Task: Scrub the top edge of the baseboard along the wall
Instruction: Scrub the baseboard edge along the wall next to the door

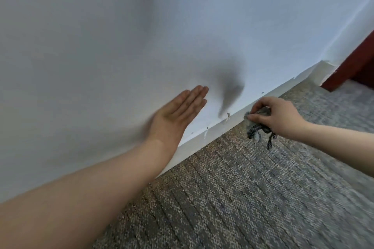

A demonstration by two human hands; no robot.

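A white baseboard (214,133) runs diagonally along the foot of the white wall (121,36), from lower left to upper right. Small chips and marks show on its top edge. My right hand (277,115) grips a bunched grey cloth (257,125) and holds it against the baseboard's face, just below the top edge; dark frayed ends of the cloth hang over the carpet. My left hand (178,113) is flat, fingers together and extended, with its palm turned up beside the wall above the baseboard, holding nothing.
Grey-brown patterned carpet (242,198) covers the floor on the right and below. At the far right the baseboard ends at a wall corner (321,73) next to a dark red wooden frame (356,60). A dark hand shadow lies on the wall.
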